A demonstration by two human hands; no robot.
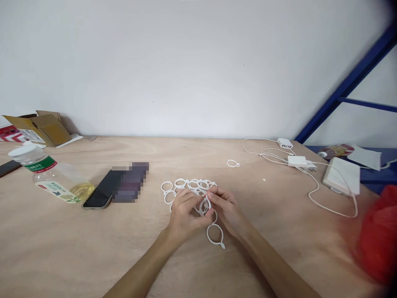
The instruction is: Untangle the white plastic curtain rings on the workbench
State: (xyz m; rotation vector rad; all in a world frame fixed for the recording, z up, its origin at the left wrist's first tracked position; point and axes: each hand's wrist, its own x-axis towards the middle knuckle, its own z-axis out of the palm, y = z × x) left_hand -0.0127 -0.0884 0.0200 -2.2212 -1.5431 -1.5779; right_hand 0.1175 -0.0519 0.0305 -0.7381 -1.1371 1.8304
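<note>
Between my two hands is a white plastic ring (201,206) with a small tab, one of several such rings. My left hand (186,211) pinches it from the left with thumb and fingers. From the right, my right hand (226,205) grips the same ring near its top with thumb and fingertips. Behind and partly under the hands lies a linked cluster of white rings (181,183). Another ring (215,234) hangs or lies just below the hands, its tab toward the lower right. Farther back, a single white ring (232,163) lies apart on the table.
On the left stand a clear bottle (43,174) with yellow liquid, a black phone (98,190) and an opened cardboard box (46,128). White cables and a charger (297,161), a white box (341,176) and a red bag (378,236) occupy the right.
</note>
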